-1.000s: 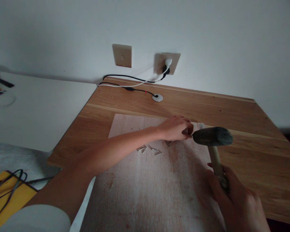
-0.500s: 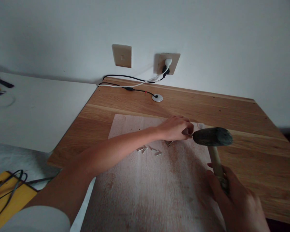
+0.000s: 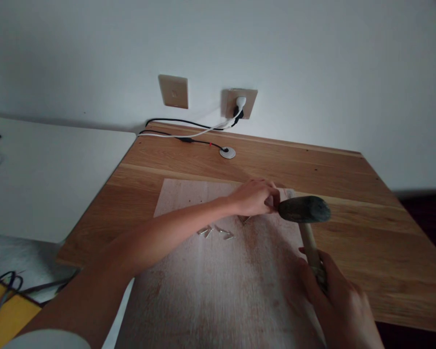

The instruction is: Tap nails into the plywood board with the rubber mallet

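Note:
My right hand [image 3: 343,305] is wrapped round the wooden handle of a mallet [image 3: 305,209] with a dark, rounded head. The mallet's head is close against the fingertips of my left hand [image 3: 256,196], and whether it touches them I cannot tell. My left hand is closed in a pinch over the far right part of a pale wooden board [image 3: 218,286]. What it pinches looks like a thin nail, mostly hidden by the fingers and the mallet head. Several loose nails [image 3: 225,232] lie on the board just below my left wrist.
The board lies on a wooden tabletop [image 3: 352,218] against the wall. Cables [image 3: 189,139] run from a wall socket [image 3: 241,104] along the back, one into a round grommet [image 3: 227,152]. A white table [image 3: 58,179] adjoins at left; a yellow object [image 3: 7,310] with cables is below it.
The whole view has shifted slightly, so everything appears a little further left. Both hands keep their grips, and the mallet head stays by the left fingertips.

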A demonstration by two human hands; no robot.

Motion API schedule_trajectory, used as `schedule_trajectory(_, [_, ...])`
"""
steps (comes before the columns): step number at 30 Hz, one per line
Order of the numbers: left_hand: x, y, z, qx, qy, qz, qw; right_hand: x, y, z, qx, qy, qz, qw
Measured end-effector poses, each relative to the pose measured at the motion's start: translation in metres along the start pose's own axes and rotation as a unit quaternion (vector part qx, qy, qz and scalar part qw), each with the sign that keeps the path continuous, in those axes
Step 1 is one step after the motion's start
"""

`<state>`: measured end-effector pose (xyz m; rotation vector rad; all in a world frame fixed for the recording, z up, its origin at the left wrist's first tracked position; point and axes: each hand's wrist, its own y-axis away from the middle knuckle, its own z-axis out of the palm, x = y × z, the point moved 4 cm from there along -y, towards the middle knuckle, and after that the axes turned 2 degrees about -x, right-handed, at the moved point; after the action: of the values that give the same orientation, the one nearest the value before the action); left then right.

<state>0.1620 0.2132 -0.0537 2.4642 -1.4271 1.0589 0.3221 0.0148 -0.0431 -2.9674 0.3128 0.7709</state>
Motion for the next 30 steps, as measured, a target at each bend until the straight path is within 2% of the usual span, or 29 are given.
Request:
schedule_trajectory(7, [0.003,0.001,0.0,0.005,0.006,-0.004,1.0,-0.001,0.0,0.004,0.02,0.012,-0.011,1.0])
schedule_trajectory(12, [0.006,0.002,-0.002,-0.001,-0.006,-0.011,1.0,-0.004,-0.003,0.0,-0.018,0.026,-0.035,0.999])
schedule_trajectory(19, [0.007,0.002,-0.002,-0.01,0.001,-0.023,1.0,-0.012,-0.002,-0.002,0.019,-0.011,-0.012,1.0])
schedule_trajectory(24, [0.007,0.001,0.0,-0.007,0.003,-0.033,0.999,-0.008,0.0,0.0,-0.006,0.006,-0.007,1.0])
schedule_trajectory(27, [0.007,0.001,0.001,-0.002,0.001,-0.033,0.999,-0.003,0.003,0.002,0.008,0.028,0.01,1.0])
schedule_trajectory(30, [0.006,0.002,0.001,0.004,-0.008,-0.028,1.0,-0.002,0.005,0.005,0.015,0.023,-0.001,1.0])
